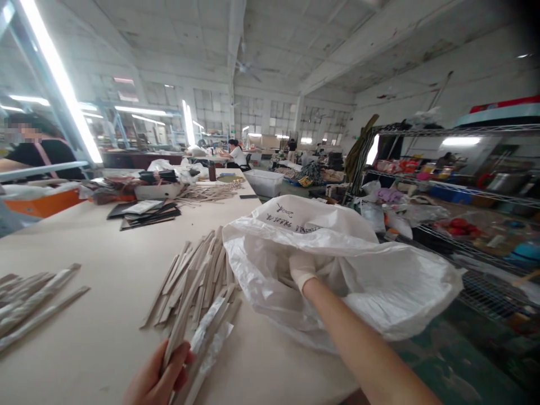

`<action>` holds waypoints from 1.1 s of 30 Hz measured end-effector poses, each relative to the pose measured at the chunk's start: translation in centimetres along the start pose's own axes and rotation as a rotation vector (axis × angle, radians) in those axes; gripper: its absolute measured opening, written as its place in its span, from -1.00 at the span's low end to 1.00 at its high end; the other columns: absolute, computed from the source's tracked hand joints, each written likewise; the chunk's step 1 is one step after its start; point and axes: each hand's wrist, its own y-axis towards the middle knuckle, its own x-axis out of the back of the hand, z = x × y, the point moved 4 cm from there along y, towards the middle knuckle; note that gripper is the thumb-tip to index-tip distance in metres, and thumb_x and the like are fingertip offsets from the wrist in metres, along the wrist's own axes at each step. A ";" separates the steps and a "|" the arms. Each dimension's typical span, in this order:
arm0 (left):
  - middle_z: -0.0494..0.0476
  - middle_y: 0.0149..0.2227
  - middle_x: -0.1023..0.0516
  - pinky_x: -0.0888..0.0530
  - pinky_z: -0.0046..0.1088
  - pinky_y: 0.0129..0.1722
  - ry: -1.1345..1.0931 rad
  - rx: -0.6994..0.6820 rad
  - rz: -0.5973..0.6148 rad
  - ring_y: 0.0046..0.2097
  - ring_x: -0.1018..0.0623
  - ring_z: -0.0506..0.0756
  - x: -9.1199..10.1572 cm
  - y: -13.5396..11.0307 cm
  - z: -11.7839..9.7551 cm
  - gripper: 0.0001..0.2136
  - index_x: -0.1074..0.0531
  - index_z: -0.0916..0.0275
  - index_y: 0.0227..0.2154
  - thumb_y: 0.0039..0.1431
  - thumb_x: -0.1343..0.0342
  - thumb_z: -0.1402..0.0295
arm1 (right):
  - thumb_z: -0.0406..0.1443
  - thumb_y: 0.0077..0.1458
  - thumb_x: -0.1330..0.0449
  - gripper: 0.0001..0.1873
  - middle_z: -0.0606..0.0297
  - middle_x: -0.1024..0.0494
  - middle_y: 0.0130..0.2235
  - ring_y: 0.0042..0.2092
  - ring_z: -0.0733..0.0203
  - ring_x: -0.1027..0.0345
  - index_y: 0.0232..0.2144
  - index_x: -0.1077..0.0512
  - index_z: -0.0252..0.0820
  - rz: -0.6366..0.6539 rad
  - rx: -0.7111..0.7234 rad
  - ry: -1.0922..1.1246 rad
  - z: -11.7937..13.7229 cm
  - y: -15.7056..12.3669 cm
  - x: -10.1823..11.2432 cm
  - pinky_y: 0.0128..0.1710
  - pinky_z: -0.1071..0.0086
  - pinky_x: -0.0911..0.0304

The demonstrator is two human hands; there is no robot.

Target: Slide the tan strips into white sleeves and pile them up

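Observation:
My left hand (pixel 162 371) is closed around a long grey-beige strip (pixel 185 309) at the bottom of the view. Beside it lie strips partly wrapped in clear plastic film (pixel 208 323). A loose pile of similar flat strips (pixel 202 264) is spread on the table just beyond. My right arm reaches into the mouth of a large white plastic bag (pixel 270 275) with handwriting on its upper side. Inside, my right hand (pixel 301 267) looks pale, covered by a glove or by film; its fingers are hidden.
Another bundle of strips (pixel 37 298) rests at the table's left. Dark flat sheets (pixel 145 214) and mixed materials lie farther back on the table (pixel 109 270). A loaded wire shelf (pixel 464 185) stands on the right. A person (pixel 40 146) is at far left; others are in the distance.

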 end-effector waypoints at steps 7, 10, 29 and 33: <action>-0.07 -0.76 -0.30 -0.28 -0.55 -0.60 -0.099 -0.051 0.126 -0.65 -0.31 -0.03 -2.7 0.1 -4.1 -0.62 -0.32 0.23 -0.64 -0.03 0.02 -0.01 | -0.22 0.06 -0.05 -0.78 0.07 -0.50 -0.30 -0.18 0.05 -0.35 -0.43 -0.42 -0.26 -0.045 0.112 0.362 2.2 -5.7 2.7 -0.16 0.25 -0.16; -0.14 -0.79 -0.21 -0.19 -0.59 -0.67 -0.120 -0.062 0.160 -0.70 -0.23 -0.08 -4.7 1.1 -6.0 -0.70 -0.29 0.24 -0.61 -0.04 0.00 0.08 | -0.10 0.12 0.09 -0.62 0.19 -0.51 -0.39 -0.33 0.18 -0.37 -0.39 -0.38 -0.25 -0.019 0.103 0.569 2.6 -7.1 3.4 -0.35 0.39 -0.22; -0.02 -0.48 -0.48 -0.32 -0.60 -0.48 -0.716 0.209 0.464 -0.48 -0.43 -0.07 -13.5 3.0 -7.7 -0.72 -0.40 0.28 -0.35 -0.22 -0.25 0.41 | -0.30 0.06 -0.04 -0.73 0.19 -0.49 -0.18 -0.14 0.12 -0.33 -0.19 -0.44 -0.12 -0.056 0.385 0.885 4.2 -14.5 2.9 -0.09 0.25 -0.20; -0.01 -0.57 -0.47 -0.33 -0.53 -0.47 -0.806 0.324 0.476 -0.54 -0.43 -0.04 -14.0 2.7 -6.8 -0.70 -0.41 0.31 -0.45 -0.35 -0.33 0.40 | -0.42 0.09 0.09 -0.51 0.24 -0.35 0.06 0.09 0.14 -0.16 0.08 -0.21 -0.05 -0.066 0.519 0.808 3.3 -17.1 2.0 0.10 0.20 -0.03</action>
